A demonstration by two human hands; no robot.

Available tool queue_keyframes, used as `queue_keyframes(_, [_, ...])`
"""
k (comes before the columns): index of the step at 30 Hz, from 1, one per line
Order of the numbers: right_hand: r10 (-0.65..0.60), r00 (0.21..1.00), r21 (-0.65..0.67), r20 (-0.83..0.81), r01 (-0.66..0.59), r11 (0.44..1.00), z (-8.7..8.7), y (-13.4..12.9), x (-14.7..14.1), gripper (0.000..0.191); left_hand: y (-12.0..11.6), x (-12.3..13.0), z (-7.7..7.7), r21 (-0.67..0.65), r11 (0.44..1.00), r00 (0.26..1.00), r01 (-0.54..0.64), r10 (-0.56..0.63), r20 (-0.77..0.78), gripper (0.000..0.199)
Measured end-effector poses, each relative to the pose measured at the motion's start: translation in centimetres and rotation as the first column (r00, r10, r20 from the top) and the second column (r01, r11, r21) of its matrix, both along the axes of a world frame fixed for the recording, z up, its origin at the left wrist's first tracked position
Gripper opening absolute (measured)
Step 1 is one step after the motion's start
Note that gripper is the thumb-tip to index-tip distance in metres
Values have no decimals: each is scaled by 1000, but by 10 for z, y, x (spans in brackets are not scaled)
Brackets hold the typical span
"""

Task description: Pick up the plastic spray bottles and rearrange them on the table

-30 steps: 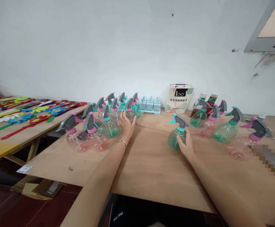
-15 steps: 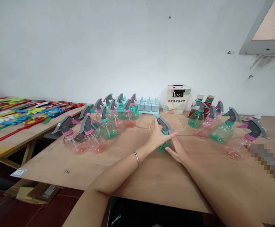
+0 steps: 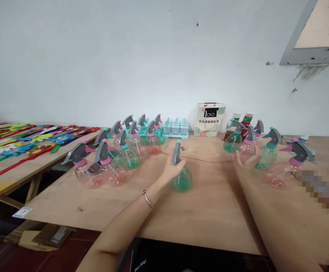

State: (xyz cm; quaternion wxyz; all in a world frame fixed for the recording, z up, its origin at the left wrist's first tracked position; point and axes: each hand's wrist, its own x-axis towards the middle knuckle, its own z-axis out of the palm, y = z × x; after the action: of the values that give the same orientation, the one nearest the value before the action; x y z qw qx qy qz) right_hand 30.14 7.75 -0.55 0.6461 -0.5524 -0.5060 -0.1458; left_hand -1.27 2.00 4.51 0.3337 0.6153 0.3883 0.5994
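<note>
One round, see-through green plastic spray bottle with a grey-and-teal trigger head (image 3: pixel 183 182) is at the middle of the near part of the table; I can't make out whether its base rests on the wood. The person's left hand (image 3: pixel 170 170) is clamped round its neck and head. One thin metal bracelet (image 3: pixel 147 198) circles that wrist.

The right hand (image 3: pixel 245 169) has thumb and fingers parted before one see-through pink plastic spray bottle with a grey-and-pink head (image 3: pixel 248 148); I can't tell if they touch it. That bottle is one of five in the right-hand group, three pink and two green. Over on the left I count ten more spray bottles (image 3: pixel 116 176), pink and green mixed and crowded together, which makes sixteen in all.

Between the two groups, by the wall, stand one pale blue plastic mould with lidded cells (image 3: pixel 176 129) and one cream paper bag printed with black glasses (image 3: pixel 207 120). Two white-capped bottles of dark red liquid (image 3: pixel 247 121) stand to its right. All share one bare plywood table (image 3: pixel 204 219). A second table at the far left carries flat, bright hand and flower shapes on sticks (image 3: pixel 36 152), too overlapped to count.
</note>
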Motion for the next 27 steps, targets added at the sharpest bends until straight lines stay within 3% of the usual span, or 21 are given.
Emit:
queue_keyframes(4, [-73,996,-150,-42,66,987,-17,22,31,103,-5,-11,12,-36,992,989,122,-119,93,33])
queue_keyframes(8, [-104,991,-254,-82,80,964,-30,33,39,115,-13,-13,21,26,944,926,328,-327,186,54])
queue_keyframes(11, [-133,988,-293,-83,104,950,-33,36,38,115,-18,-14,25,-21,915,902,403,-393,176,46])
queue_keyframes(15, [-112,992,-352,-57,85,932,-33,33,21,115,-18,-18,27,-77,922,921,380,-369,126,27])
queue_keyframes(20, [166,986,-331,-7,-159,930,-32,16,-22,111,-7,-20,26,-105,928,899,358,-313,307,27])
queue_keyframes(23, [324,946,-347,-1,-304,887,-31,5,-43,106,-4,-20,24,-181,954,920,237,-161,356,27])
queue_keyframes(25, [371,929,-355,-11,-350,867,-30,0,-51,103,-5,-20,23,-237,958,942,158,-74,328,31])
queue_keyframes(27, [385,923,-362,-25,-367,857,-31,-1,-55,101,-6,-20,24,-218,964,945,151,-77,318,30])
